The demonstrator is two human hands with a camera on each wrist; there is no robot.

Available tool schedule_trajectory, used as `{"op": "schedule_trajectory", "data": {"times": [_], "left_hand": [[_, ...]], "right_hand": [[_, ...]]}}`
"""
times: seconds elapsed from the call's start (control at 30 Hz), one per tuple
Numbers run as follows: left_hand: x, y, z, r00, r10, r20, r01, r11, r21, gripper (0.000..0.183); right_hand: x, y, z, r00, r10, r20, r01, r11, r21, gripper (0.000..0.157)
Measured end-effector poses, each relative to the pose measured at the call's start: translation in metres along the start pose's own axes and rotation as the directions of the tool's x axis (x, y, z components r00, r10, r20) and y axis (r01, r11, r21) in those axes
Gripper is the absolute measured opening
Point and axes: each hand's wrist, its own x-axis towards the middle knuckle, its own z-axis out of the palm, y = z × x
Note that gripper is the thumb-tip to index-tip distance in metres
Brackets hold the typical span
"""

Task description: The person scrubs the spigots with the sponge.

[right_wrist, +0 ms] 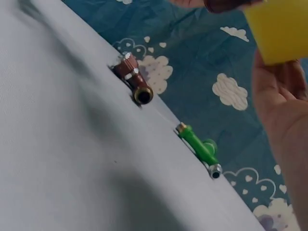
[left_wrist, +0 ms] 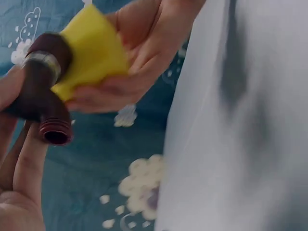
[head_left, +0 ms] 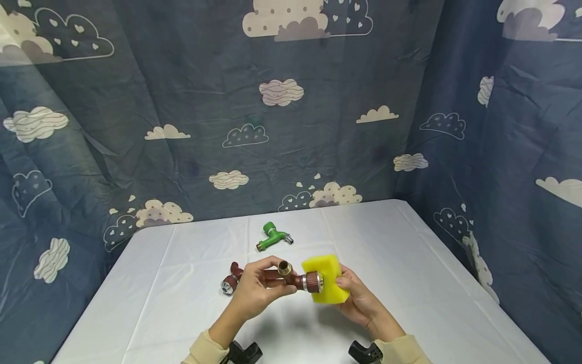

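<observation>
Raised above the table, a brown tap point(head_left: 291, 277) is gripped between the thumb and fingers of my left hand point(head_left: 257, 288). Its brass-ringed opening faces me, and its ribbed knob with a silver rim points right. My right hand point(head_left: 359, 296) holds a yellow sponge point(head_left: 328, 280) right at that knob, thumb in front and fingers behind. In the left wrist view the sponge point(left_wrist: 94, 53) overlaps the knob end of the dark tap point(left_wrist: 38, 86). The right wrist view shows only the tap's edge, at the top, beside the sponge point(right_wrist: 284, 31).
A second brown tap point(head_left: 231, 281) lies on the white-covered table point(head_left: 182, 283), partly behind my left hand. Farther back lies a green tap point(head_left: 274, 236) with a silver spout end. Dark blue cloud-patterned curtains point(head_left: 204, 101) surround the table at the back and sides.
</observation>
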Motion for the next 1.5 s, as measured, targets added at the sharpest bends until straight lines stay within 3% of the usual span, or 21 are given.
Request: {"op": "schedule_trajectory", "data": {"times": [0.07, 0.17, 0.23, 0.3, 0.4, 0.5, 0.6, 0.7, 0.77, 0.83, 0.9, 0.97, 1.07, 1.2, 1.33, 1.4, 1.5], "left_hand": [[0.0, -0.003, 0.005, 0.993, -0.1, -0.055, 0.094, 0.99, -0.101, 0.033], [0.0, -0.008, 0.011, 0.971, -0.196, -0.137, 0.167, 0.966, -0.199, 0.037], [0.0, -0.011, 0.015, 0.951, -0.242, -0.19, 0.196, 0.953, -0.232, 0.037], [0.001, -0.012, 0.018, 0.93, -0.28, -0.24, 0.221, 0.944, -0.245, 0.036], [0.002, -0.012, 0.02, 0.898, -0.319, -0.301, 0.26, 0.94, -0.222, 0.034], [0.004, -0.008, 0.02, 0.878, -0.337, -0.34, 0.301, 0.941, -0.154, 0.034], [0.005, -0.003, 0.019, 0.876, -0.328, -0.354, 0.326, 0.943, -0.066, 0.034], [0.005, 0.002, 0.018, 0.885, -0.313, -0.344, 0.33, 0.944, -0.009, 0.033], [0.005, 0.004, 0.016, 0.894, -0.301, -0.331, 0.329, 0.944, 0.029, 0.032], [0.005, 0.007, 0.014, 0.905, -0.296, -0.306, 0.328, 0.943, 0.058, 0.031], [0.005, 0.009, 0.011, 0.918, -0.284, -0.276, 0.322, 0.941, 0.101, 0.03], [0.004, 0.011, 0.008, 0.936, -0.264, -0.234, 0.301, 0.943, 0.14, 0.029], [0.004, 0.014, 0.004, 0.961, -0.224, -0.159, 0.253, 0.948, 0.193, 0.029], [0.003, 0.014, 0.001, 0.989, -0.138, -0.052, 0.147, 0.954, 0.262, 0.028], [0.002, 0.012, -0.002, 0.998, -0.043, 0.037, 0.03, 0.955, 0.295, 0.025], [0.002, 0.012, -0.003, 0.999, -0.013, 0.052, -0.002, 0.96, 0.282, 0.024], [0.003, 0.013, -0.003, 1.0, 0.003, 0.021, -0.008, 0.968, 0.25, 0.025]], "right_hand": [[0.001, 0.003, 0.003, 0.998, -0.047, -0.034, 0.047, 0.999, 0.0, 0.037], [0.004, 0.008, 0.006, 0.985, -0.146, -0.096, 0.141, 0.988, -0.056, 0.04], [0.007, 0.012, 0.009, 0.959, -0.237, -0.154, 0.215, 0.966, -0.146, 0.042], [0.009, 0.015, 0.011, 0.914, -0.343, -0.217, 0.272, 0.915, -0.299, 0.045], [0.012, 0.017, 0.016, 0.826, -0.497, -0.268, 0.283, 0.775, -0.565, 0.044], [0.012, 0.017, 0.018, 0.758, -0.622, -0.195, 0.272, 0.574, -0.772, 0.045], [0.011, 0.014, 0.018, 0.732, -0.679, -0.059, 0.274, 0.372, -0.887, 0.046], [0.009, 0.011, 0.014, 0.718, -0.692, 0.075, 0.274, 0.182, -0.944, 0.047], [0.009, 0.009, 0.013, 0.72, -0.68, 0.141, 0.279, 0.097, -0.955, 0.048], [0.009, 0.007, 0.012, 0.722, -0.665, 0.191, 0.298, 0.051, -0.953, 0.048], [0.01, 0.006, 0.013, 0.736, -0.645, 0.204, 0.324, 0.071, -0.943, 0.048], [0.011, 0.006, 0.013, 0.759, -0.623, 0.19, 0.349, 0.143, -0.926, 0.046], [0.011, 0.006, 0.014, 0.822, -0.561, 0.103, 0.33, 0.32, -0.888, 0.038], [0.009, 0.005, 0.013, 0.909, -0.41, -0.073, 0.191, 0.566, -0.802, 0.025], [0.008, 0.004, 0.01, 0.959, -0.216, -0.185, 0.059, 0.788, -0.613, 0.021], [0.008, 0.003, 0.009, 0.969, -0.131, -0.207, 0.012, 0.87, -0.493, 0.022], [0.007, 0.0, 0.011, 0.975, -0.063, -0.213, -0.019, 0.932, -0.361, 0.025]]}}
